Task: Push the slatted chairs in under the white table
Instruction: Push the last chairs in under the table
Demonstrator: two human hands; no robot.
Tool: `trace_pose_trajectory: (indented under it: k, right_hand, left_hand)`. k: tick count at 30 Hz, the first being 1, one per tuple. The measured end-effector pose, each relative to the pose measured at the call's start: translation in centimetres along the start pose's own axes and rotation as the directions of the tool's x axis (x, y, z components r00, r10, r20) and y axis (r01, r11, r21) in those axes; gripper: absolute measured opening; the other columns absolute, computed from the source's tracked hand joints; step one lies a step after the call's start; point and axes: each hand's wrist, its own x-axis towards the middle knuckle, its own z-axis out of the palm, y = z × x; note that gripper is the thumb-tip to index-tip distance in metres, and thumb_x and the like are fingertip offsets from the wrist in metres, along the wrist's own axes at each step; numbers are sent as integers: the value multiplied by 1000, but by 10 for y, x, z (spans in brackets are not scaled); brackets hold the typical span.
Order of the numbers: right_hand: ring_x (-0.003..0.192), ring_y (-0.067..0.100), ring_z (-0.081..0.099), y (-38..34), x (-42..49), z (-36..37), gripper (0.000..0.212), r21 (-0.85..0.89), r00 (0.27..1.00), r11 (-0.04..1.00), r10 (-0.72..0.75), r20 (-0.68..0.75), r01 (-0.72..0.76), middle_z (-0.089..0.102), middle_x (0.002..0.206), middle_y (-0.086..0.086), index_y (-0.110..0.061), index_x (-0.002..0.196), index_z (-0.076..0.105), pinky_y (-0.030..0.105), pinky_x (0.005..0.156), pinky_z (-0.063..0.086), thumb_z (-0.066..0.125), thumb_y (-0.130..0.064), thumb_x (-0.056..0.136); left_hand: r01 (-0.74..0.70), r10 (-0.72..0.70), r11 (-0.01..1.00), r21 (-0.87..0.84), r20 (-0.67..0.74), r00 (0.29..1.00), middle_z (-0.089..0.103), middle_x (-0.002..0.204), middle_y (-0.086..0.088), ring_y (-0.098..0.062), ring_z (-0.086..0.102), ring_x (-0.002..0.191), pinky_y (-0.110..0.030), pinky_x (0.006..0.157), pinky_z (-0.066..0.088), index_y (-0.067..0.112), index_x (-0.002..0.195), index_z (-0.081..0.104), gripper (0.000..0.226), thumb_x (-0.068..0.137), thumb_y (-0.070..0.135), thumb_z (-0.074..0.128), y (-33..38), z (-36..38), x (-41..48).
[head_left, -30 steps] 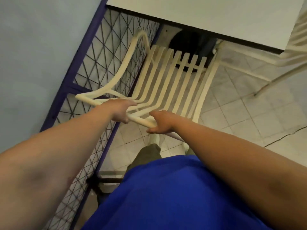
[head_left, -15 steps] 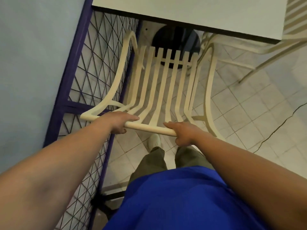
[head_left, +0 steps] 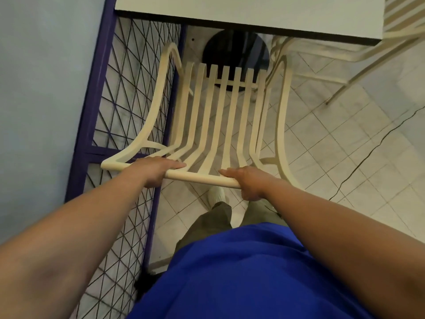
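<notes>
Hands (head_left: 158,170) (head_left: 247,180) grip chair (head_left: 220,116) top rail.

A purple-framed wire grille (head_left: 128,107) runs beside the left hand, backed by a pale blue wall (head_left: 46,77). Beyond the right hand, cracked white floor tiles (head_left: 345,143) spread out. Below both hands show a blue shirt (head_left: 241,272), olive trousers (head_left: 207,226) and a white shoe (head_left: 216,194).

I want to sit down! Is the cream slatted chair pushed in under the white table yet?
Not yet. The cream slatted chair is out: its whole seat shows in front of the white table edge.
</notes>
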Motion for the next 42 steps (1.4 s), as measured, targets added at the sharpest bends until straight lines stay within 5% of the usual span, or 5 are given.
trace_pose_trajectory:
  k: [5,11,27,42]
  right_hand:
    - [102,21,55,-10,6,5,91,17,1000,999,-28,-4,28,55,129,3,-38,153,20,40,91,50,66,-5,83]
    - [97,18,53,-12,10,1,90,0,998,999,-52,-36,52,56,126,5,-37,153,23,38,89,50,68,-4,82]
    - [103,23,56,-19,33,-23,90,10,997,999,-50,-61,51,56,125,6,-37,153,25,39,91,50,68,-4,82]
    - [89,17,49,-17,40,-45,86,10,996,999,-50,-68,50,52,109,0,-38,152,29,31,78,42,66,-3,83]
  left_hand:
    - [7,-7,1000,15,2,1000,46,147,5,-21,52,117,-38,90,50,59,148,24,87,92,-3,48,-9,-3,-4]
    - [21,-21,1000,10,-1,1000,49,142,4,-15,52,96,-28,70,45,61,147,25,93,88,-8,47,-16,-5,1]
    - [10,-5,996,87,-53,999,53,139,6,-18,57,103,-37,80,55,68,142,21,95,87,-4,51,-41,-26,18]
    - [6,-2,998,65,-63,998,55,132,3,-18,57,103,-36,81,52,64,143,27,82,93,7,56,-41,-45,24]
